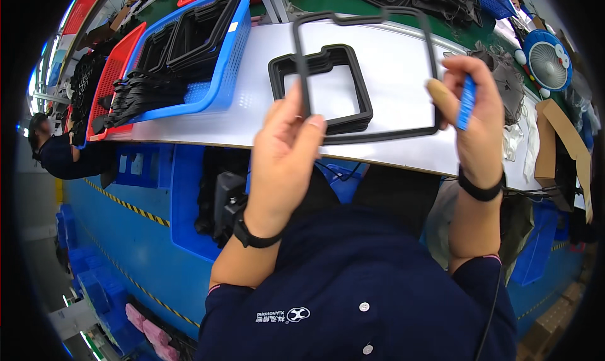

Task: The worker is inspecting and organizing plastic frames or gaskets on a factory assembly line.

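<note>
Between my two hands, above the white table, is a thin black rectangular frame [384,135] with a stepped notch in its far edge. My left hand [283,153] pinches its left side near the lower corner. The right side is gripped by my right hand [476,124], whose thumb wears a tan cover. A slim blue tool [466,102] is tucked in the fingers of that hand; its kind is unclear. Beneath the held frame, a small stack of similar black frames [360,90] lies on the table, partly hidden by my left hand. The held frame looks slightly blurred.
A blue basket [236,46] full of black frames stands on the left, beside a red basket [101,109]. More black frames [435,5] lie at the far side. At right are a blue fan [547,61] and cardboard [567,134]. Another person [69,153] is at far left.
</note>
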{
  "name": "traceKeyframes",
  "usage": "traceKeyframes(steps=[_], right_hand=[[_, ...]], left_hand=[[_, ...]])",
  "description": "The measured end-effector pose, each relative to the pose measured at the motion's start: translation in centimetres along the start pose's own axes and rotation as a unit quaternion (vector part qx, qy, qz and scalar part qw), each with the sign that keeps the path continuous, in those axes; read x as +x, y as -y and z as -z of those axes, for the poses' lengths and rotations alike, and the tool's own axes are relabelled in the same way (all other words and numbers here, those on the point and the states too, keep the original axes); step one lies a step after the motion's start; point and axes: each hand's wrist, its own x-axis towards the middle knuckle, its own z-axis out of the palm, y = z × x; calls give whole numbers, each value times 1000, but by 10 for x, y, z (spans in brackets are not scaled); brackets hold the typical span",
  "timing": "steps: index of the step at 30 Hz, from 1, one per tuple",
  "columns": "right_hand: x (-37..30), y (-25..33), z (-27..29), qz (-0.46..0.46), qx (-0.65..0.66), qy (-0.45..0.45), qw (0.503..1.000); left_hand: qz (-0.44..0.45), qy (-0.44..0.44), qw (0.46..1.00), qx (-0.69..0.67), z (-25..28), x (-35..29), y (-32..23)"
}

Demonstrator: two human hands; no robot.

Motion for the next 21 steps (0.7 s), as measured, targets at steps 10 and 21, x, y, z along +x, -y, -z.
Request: traceKeyframes(steps=[10, 21], right_hand=[[98, -111, -10, 45, -256, 2, 966], [283, -205, -9, 138, -634, 74, 758]], left_hand=[[-68, -99, 956, 269, 51, 11, 70], [-3, -60, 978, 198, 41, -29, 51]])
